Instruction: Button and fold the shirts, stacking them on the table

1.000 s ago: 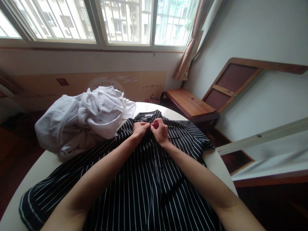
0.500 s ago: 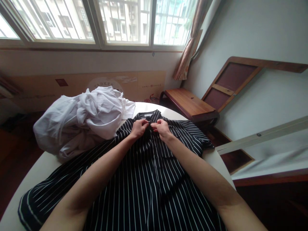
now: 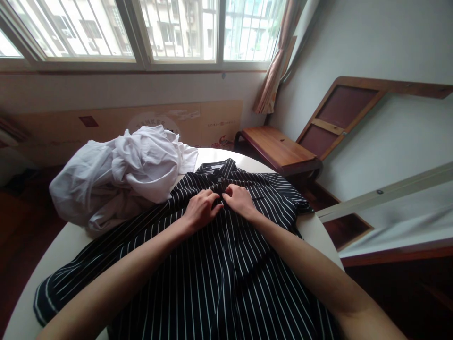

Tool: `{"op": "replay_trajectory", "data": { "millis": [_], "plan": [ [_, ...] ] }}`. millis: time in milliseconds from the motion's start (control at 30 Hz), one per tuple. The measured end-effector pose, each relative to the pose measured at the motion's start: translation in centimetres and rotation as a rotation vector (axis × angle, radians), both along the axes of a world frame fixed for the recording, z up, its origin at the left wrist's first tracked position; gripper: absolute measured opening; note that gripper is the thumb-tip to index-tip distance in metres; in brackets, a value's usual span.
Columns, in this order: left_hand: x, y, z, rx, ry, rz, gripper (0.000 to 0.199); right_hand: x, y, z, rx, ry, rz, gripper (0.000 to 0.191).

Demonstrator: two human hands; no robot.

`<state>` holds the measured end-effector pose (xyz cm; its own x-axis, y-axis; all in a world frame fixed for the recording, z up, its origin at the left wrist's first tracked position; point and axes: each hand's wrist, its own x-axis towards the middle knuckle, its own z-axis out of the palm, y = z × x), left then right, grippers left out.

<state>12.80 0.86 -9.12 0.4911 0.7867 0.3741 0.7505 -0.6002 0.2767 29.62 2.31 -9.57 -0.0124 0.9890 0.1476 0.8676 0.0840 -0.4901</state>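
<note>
A black shirt (image 3: 198,278) with thin white stripes lies front up, its collar (image 3: 216,166) at the far end. One button (image 3: 219,179) shows on the placket just below the collar. Below that button, my left hand (image 3: 202,208) has its fingers curled onto the placket, the thumb a little lower. My right hand (image 3: 239,200) meets it from the other side, fingers bent and closed on the placket's edge. The fingertips of both hands nearly touch. Whether a button lies between them is hidden.
A crumpled heap of white cloth (image 3: 141,165) sits left of the shirt on the round white table (image 3: 247,160). Beyond the table's right edge stands a low wooden bench (image 3: 278,146). Behind are a cardboard panel (image 3: 184,125) and a curtain (image 3: 271,89) by the window.
Both hands have slid down the placket, towards me, from just under the collar. The button near the collar has come into sight. The white heap stays put.
</note>
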Motion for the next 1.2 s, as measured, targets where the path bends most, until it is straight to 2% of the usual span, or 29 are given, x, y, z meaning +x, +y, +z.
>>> {"op": "replay_trajectory", "data": {
  "millis": [67, 167, 267, 400, 533, 633, 733, 867, 1000, 1100, 1200],
  "plan": [
    [-0.2, -0.6, -0.7, -0.025, 0.077, 0.006, 0.030, 0.7, 0.2, -0.1, -0.013, 0.070, 0.009, 0.011],
    [-0.5, -0.8, -1.3, -0.046, 0.140, -0.005, 0.017, 1.7, 0.5, -0.2, -0.017, 0.212, 0.018, 0.013],
    [-0.9, -1.1, -1.3, -0.006, 0.193, -0.047, 0.023, 2.4, 0.5, -0.4, -0.021, 0.323, 0.008, 0.016],
    [-0.8, -1.5, -0.9, 0.048, 0.234, -0.074, 0.022, 2.2, -0.5, -0.1, 0.031, 0.290, -0.027, 0.017],
    [0.0, -1.5, -0.6, -0.007, 0.174, 0.005, 0.018, 1.0, -2.3, 0.6, 0.015, 0.089, -0.018, 0.029],
    [0.7, -1.1, -0.7, -0.043, 0.151, 0.066, 0.018, 0.3, -3.0, 0.5, -0.036, 0.023, 0.019, 0.024],
    [1.3, -0.6, -1.0, -0.105, 0.081, 0.123, 0.019, 0.2, -3.1, 0.1, -0.044, 0.105, 0.063, 0.019],
    [1.9, 0.1, -1.3, -0.182, -0.051, 0.205, 0.034, 0.8, -3.0, -0.6, -0.016, 0.235, 0.137, 0.037],
    [2.5, 0.7, -1.2, -0.247, -0.089, 0.188, 0.021, 1.0, -3.2, -0.9, -0.018, 0.243, 0.133, 0.040],
    [2.8, 1.1, -1.1, -0.236, -0.123, 0.192, 0.020, 0.9, -3.2, -1.0, -0.015, 0.284, 0.141, 0.037],
    [2.8, 1.6, -1.1, -0.343, -0.272, 0.184, 0.016, 1.1, -3.2, -0.9, 0.018, 0.371, 0.104, 0.028]
  ]
}}
